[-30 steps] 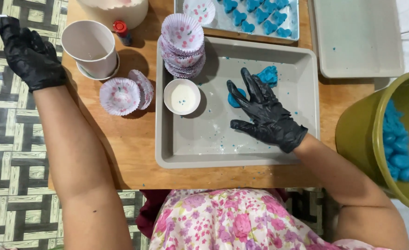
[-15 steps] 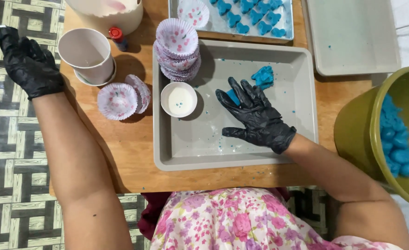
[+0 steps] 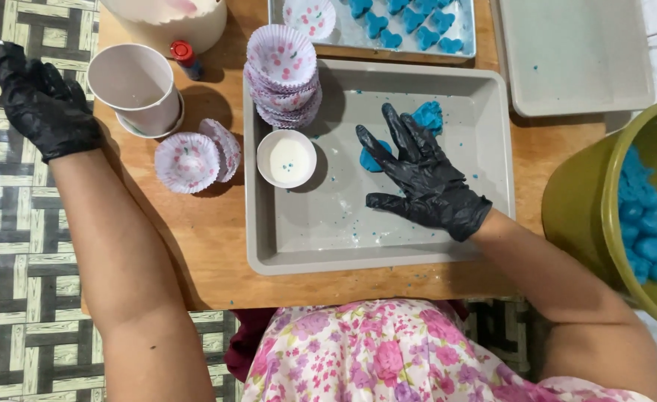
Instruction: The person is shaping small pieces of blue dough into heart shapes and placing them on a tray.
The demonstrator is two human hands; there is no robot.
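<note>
Pressing blue dough [image 3: 377, 158], right hand [image 3: 423, 179] flat

soft blue dough lump [image 3: 426, 119] lying in grey tray [image 3: 388, 246], partly flattened.

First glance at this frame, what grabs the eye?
The right hand in a black glove, pressed flat on blue dough in the grey tray at centre. The gloved left hand hangs off the table's left edge, and a green bucket of blue pieces sits far right.
</note>
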